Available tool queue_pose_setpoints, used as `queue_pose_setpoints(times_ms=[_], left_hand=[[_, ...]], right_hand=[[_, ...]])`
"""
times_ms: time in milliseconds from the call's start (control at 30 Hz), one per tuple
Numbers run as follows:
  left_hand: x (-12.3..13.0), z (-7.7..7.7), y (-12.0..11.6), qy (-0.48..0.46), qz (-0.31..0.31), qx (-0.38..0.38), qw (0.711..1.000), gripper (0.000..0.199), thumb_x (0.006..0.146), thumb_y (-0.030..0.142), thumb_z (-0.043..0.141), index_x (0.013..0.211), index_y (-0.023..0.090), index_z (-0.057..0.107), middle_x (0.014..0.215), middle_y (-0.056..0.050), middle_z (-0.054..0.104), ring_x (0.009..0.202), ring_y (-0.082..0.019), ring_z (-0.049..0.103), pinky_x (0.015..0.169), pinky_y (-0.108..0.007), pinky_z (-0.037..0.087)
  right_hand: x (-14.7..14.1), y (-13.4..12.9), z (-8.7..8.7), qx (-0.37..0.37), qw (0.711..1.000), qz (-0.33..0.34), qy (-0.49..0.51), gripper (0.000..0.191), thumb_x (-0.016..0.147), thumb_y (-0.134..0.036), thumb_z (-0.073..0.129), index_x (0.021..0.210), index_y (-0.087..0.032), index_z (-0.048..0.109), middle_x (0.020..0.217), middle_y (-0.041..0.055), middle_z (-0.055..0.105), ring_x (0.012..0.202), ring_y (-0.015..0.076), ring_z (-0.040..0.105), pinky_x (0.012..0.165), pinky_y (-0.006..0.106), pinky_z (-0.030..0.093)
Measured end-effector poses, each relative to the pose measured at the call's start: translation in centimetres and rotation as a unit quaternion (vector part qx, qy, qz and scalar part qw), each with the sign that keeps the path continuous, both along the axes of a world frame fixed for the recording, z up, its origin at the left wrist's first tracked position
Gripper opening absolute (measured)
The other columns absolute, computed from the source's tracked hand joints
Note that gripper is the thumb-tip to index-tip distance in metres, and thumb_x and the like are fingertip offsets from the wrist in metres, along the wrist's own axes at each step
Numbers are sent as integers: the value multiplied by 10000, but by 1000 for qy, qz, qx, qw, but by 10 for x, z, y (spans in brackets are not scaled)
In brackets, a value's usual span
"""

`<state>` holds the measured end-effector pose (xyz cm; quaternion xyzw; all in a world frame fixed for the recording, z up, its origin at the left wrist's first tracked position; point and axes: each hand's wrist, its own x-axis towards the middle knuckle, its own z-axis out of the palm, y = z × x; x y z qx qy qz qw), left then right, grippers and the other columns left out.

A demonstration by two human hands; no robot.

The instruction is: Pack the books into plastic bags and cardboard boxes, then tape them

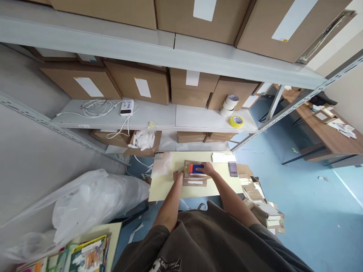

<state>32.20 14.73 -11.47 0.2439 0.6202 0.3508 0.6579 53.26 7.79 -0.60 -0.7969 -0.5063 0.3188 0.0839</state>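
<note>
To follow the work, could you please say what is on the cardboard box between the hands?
The right hand holds a blue and orange tool on the cardboard box; the left hand is at its left edge. Anything under the tool or inside the box is hidden.

From where I watch, pale blue floor [300,196] runs beneath a wooden desk [323,122] at right. Ahead of me stands a grey metal shelf [153,113], with a grey wall [34,147] on its left and a cream wall [346,75] behind the desk, all in soft, even light.
</note>
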Motion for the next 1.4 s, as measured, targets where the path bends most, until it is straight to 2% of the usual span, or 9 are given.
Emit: queue_pose_setpoints(times_ms=[67, 233, 467, 567, 767, 900, 1100, 1233, 1400], left_hand=[[-2, 6, 2, 29, -12, 20, 999, 238, 687, 262, 871, 755, 234, 645, 808, -54, 740, 895, -258, 727, 801, -321, 529], [10, 18, 3, 15, -121, 120, 985, 245, 746, 415, 878, 859, 252, 734, 909, -92, 786, 1022, -306, 730, 931, -356, 518], [24, 15, -4, 114, -128, 103, 980, 356, 787, 527, 849, 976, 253, 722, 1075, -153, 792, 1164, -341, 714, 1033, -390, 480], [26, 14, -7, 133, -145, 104, 975, 349, 833, 546, 799, 1013, 258, 721, 1109, -164, 782, 1198, -346, 700, 1039, -395, 479], [28, 9, -5, 132, -155, 107, 973, 393, 854, 520, 787, 1120, 236, 734, 1153, -186, 769, 1236, -351, 682, 1029, -382, 485], [27, 5, -3, 217, -222, 123, 943, 477, 941, 544, 685, 1295, 226, 697, 1189, -168, 775, 1237, -345, 687, 1049, -397, 486], [26, 0, -1, 333, -356, 156, 859, 560, 1104, 460, 340, 1543, 165, 523, 1332, -182, 736, 1230, -334, 700, 1017, -414, 526], [26, -1, -1, 363, -363, 167, 842, 580, 1111, 456, 298, 1568, 162, 501, 1369, -176, 723, 1239, -329, 700, 1016, -411, 535], [25, 0, 0, 372, -371, 174, 833, 579, 1106, 445, 322, 1556, 141, 524, 1365, -189, 723, 1237, -340, 703, 1021, -423, 540]], right_hand=[[-1, 1, -1, -3, 1000, 5, -11, 457, 847, -660, 777, 976, -222, 804, 992, 106, 797, 907, 266, 720, 733, 301, 464], [-2, 9, 0, -27, 999, 16, -28, 525, 788, -720, 800, 1004, -242, 810, 984, 113, 796, 914, 278, 726, 735, 306, 475], [3, 11, 4, -38, 999, 10, -15, 619, 706, -727, 858, 1094, -247, 809, 935, 140, 786, 871, 297, 731, 718, 332, 503], [25, -4, 8, -42, 999, -3, -15, 609, 706, -719, 863, 1077, -239, 811, 893, 141, 784, 825, 292, 730, 696, 335, 508], [94, -43, 26, -80, 995, -20, -62, 573, 715, -687, 875, 952, -168, 813, 923, 202, 775, 860, 337, 730, 722, 366, 507], [125, -61, 37, -98, 992, -28, -74, 565, 729, -673, 873, 935, -152, 803, 911, 192, 772, 857, 320, 729, 723, 344, 498], [156, -91, 46, -129, 984, -42, -115, 494, 819, -589, 829, 1045, -152, 781, 1067, 162, 779, 944, 268, 723, 745, 281, 502], [150, -92, 37, -148, 977, -60, -141, 452, 850, -530, 817, 1060, -132, 780, 1054, 187, 776, 980, 294, 730, 785, 306, 521], [111, -67, 9, -156, 972, -95, -150, 464, 833, -452, 843, 1145, -117, 768, 1093, 217, 776, 1041, 315, 734, 826, 317, 535]])
